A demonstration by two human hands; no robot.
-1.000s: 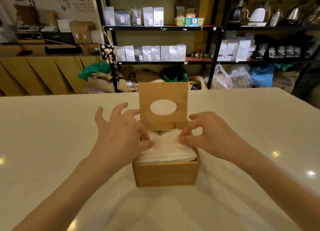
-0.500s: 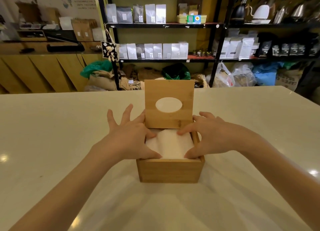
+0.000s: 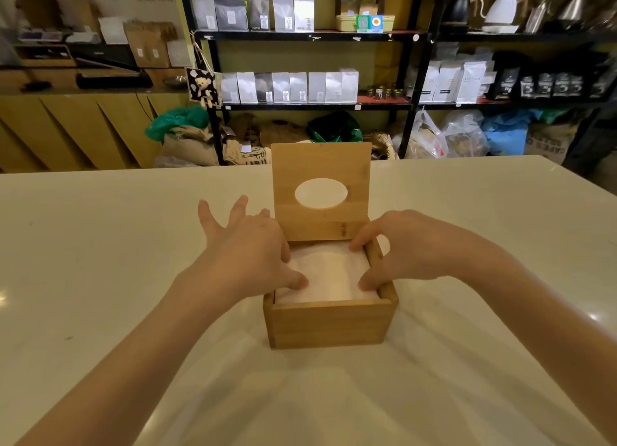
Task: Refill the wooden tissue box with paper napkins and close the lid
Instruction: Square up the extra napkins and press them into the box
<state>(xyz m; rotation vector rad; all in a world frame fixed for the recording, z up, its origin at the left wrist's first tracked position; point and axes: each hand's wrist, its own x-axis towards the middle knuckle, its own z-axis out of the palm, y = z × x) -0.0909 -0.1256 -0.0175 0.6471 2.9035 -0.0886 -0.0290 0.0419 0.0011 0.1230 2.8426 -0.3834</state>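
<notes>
At the middle of the pale table (image 3: 100, 262) stands the wooden tissue box (image 3: 329, 323), square and open-topped, with its lid (image 3: 322, 192) raised upright at the box's twelve o'clock edge; an oval opening is cut through the lid. Inside, a stack of white paper napkins (image 3: 330, 272) fills the box almost to the rim and lies flat. From the nine o'clock side the left hand (image 3: 248, 253) reaches over the box wall, fingers spread apart, with its thumb and a fingertip pressing on the napkins near that edge; it grips nothing. From three o'clock the right hand (image 3: 412, 248) does the same, fingers loosely apart, the thumb down on the napkins near the five o'clock corner and a fingertip touching them near the one o'clock corner, the palm above the box's right wall. Both forearms run back toward six o'clock. Beyond the table, toward twelve o'clock, a black shelving unit (image 3: 310, 36) carries rows of silver and white pouches, and sacks and plastic bags sit on the floor beneath it. At ten o'clock runs a wooden counter (image 3: 66, 125).
</notes>
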